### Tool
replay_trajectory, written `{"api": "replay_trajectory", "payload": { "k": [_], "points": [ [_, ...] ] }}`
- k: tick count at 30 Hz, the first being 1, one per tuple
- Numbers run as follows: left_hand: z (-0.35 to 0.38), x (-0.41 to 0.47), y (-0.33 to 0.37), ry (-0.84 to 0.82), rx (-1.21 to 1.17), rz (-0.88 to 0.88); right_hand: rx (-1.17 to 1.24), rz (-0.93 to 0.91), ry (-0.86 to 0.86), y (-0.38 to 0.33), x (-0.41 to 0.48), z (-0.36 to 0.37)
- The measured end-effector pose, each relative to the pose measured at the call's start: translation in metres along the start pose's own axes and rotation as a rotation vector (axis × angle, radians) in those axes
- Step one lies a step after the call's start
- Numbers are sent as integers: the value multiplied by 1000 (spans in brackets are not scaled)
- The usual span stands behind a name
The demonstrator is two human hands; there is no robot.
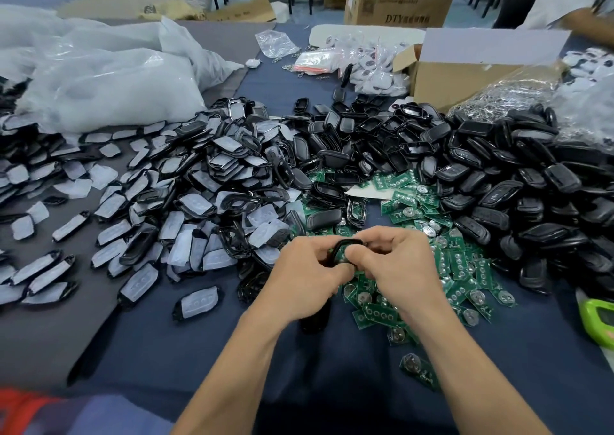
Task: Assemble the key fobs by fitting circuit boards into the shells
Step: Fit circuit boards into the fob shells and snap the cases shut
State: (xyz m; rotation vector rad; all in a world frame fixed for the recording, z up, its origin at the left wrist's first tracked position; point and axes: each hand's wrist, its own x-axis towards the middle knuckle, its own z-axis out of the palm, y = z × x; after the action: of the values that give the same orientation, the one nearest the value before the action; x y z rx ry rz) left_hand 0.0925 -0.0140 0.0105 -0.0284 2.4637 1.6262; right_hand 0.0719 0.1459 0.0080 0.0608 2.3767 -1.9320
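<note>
Hands: the left hand (305, 265) and right hand (395, 261) meet over the middle of the surface (186, 345), towards its near edge. Both have fingers curled, pinching one black shell (347, 244) between them.
Task's thing: the black shell is held in the air just above the near fringe of the circuit board heap (460, 268).
Risk, seating: fingers cover most of the shell, so a board pressed in slightly skewed would probably go unnoticed. It could then bend or sit proud of the rim.
Risk, slipping: the grip is at the fingertips only. A hard squeeze could pop the shell loose into the heaps, where it would be lost among lookalikes.
Risk, mixing: loose boards lie right under the wrists, so a forearm sweep could push some towards the near edge, where a stray board (418, 371) already lies.
Look of the shell: glossy black, with a thin rounded rim that arches between the thumbs. A little green shows at its left side, perhaps a board, though this is too hidden to be sure.
Boards: small, green, with silvery round contacts, overlapping at all angles.
Shell heap (531, 185): dark casings piled towards the right edge.
Button pad heap (199, 185): black frames with pale faces, spreading to the left edge.
Far side: clear plastic bags (99, 79) at the far left and a cardboard box (465, 79) at the far right.
</note>
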Motion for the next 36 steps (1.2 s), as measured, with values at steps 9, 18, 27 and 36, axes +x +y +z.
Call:
{"api": "replay_trajectory", "payload": {
  "k": [9, 18, 27, 36],
  "points": [
    [-25, -3, -9, 318, -496, -163, -19, 21, -4, 0, 6, 26],
    [-103, -9, -29, 641, -638, -115, -422, -196, -254, -30, 25, 93],
    [-137, -22, -49, 804, -682, -108, -844, -483, -571, -44, 22, 177],
    [-132, -14, -41, 743, -659, -83, -974, -658, -413, -45, 22, 171]
  ]
}}
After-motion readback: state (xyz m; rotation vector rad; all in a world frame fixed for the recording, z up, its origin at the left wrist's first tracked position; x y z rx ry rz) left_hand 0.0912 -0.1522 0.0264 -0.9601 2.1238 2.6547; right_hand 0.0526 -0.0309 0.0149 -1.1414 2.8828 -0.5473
